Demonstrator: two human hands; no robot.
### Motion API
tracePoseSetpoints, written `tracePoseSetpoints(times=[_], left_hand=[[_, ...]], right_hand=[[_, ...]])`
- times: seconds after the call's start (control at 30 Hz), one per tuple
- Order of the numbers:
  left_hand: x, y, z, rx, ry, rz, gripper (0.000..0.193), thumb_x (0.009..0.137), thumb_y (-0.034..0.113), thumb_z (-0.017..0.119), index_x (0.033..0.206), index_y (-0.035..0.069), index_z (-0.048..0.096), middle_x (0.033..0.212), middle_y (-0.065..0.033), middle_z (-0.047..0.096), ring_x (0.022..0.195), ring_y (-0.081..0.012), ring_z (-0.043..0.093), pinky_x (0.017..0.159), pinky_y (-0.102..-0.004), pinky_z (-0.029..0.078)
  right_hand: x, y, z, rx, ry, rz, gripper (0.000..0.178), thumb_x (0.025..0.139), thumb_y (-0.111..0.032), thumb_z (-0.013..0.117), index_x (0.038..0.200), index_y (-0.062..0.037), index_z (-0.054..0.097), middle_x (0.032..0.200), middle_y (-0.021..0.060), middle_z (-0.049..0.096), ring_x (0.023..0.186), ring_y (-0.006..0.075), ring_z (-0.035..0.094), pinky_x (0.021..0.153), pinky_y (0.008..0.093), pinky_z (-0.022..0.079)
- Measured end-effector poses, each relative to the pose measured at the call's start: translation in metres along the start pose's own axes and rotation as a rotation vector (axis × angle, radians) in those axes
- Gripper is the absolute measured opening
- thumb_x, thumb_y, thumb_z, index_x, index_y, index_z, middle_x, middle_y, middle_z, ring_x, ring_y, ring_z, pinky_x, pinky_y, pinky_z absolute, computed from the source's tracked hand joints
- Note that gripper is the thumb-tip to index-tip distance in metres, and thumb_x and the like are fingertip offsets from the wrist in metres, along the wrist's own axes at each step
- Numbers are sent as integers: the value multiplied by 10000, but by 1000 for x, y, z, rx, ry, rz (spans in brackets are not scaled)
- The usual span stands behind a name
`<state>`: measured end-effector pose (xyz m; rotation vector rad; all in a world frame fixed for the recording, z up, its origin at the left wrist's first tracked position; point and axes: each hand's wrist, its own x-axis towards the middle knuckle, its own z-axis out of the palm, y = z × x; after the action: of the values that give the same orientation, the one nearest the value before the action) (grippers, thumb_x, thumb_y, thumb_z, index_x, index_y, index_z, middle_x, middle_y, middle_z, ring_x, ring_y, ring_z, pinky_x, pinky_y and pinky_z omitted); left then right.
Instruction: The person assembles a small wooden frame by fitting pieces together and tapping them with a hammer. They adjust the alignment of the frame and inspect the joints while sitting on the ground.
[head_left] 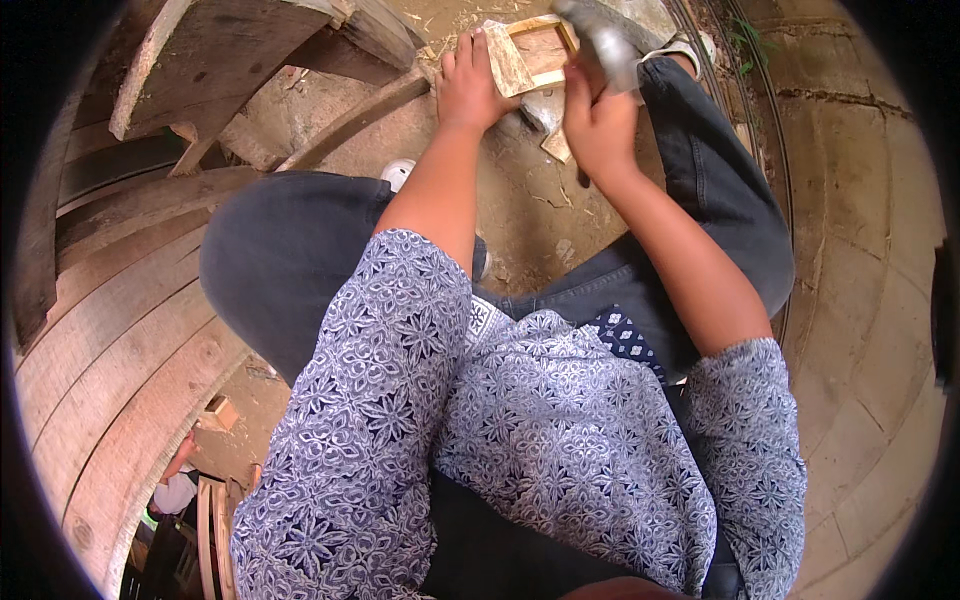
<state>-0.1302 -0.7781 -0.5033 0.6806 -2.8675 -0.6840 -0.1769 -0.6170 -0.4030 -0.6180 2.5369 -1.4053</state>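
A small, pale wooden box frame (541,52) sits at the top centre, with a light wood strip (508,62) along its left side. My left hand (468,85) is closed around that side, fingertips over its upper edge. In my right hand (606,128) is a hammer (608,50), its grey metal head blurred beside the frame's right edge. The dark end of its handle shows below my fist. Under the frame lies a greyish block (544,108), partly hidden. A short wood scrap (556,147) is on the ground below it.
Heavy wooden boards (225,60) rise at the upper left, and a curved-looking plank surface (130,370) runs down the left. Shavings dot the dirt floor (535,225). Dark rods or cables (775,130) pass beside my right leg. A co-worker's arm (180,458) shows at the lower left.
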Motion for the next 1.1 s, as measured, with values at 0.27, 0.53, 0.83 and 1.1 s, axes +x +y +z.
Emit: tracePoseSetpoints(times=[0.27,0.53,0.83,1.1], left_hand=[[-4,-4,-1,30,12,12,1194,571,354,927,1519,79,255,1516,-114,329,1314,-353,399,1034,-492,419],[0,-4,-4,43,-38,-33,1199,571,361,928,1519,70,254,1520,-120,321,1321,-349,396,1069,-474,401],[3,3,-13,14,-69,-45,1168,579,306,930,1510,67,266,1501,-119,331,1325,-355,388,1067,-465,401],[12,-5,-4,12,-99,-11,1211,567,333,927,1527,82,234,1552,-127,264,1360,-380,355,1072,-482,409]], right_hand=[[6,-20,-3,-52,-5,-38,330,939,-310,639,1015,10,629,743,250,636,720,446,641,609,451,485],[2,3,7,-241,-248,42,333,930,-328,632,985,0,626,842,266,654,802,469,633,687,488,494],[4,27,10,-347,-319,98,282,928,-257,647,999,14,622,832,257,654,757,385,662,679,408,505],[7,59,19,-363,-374,95,397,900,-381,642,999,3,635,892,249,679,838,386,677,752,468,508]])
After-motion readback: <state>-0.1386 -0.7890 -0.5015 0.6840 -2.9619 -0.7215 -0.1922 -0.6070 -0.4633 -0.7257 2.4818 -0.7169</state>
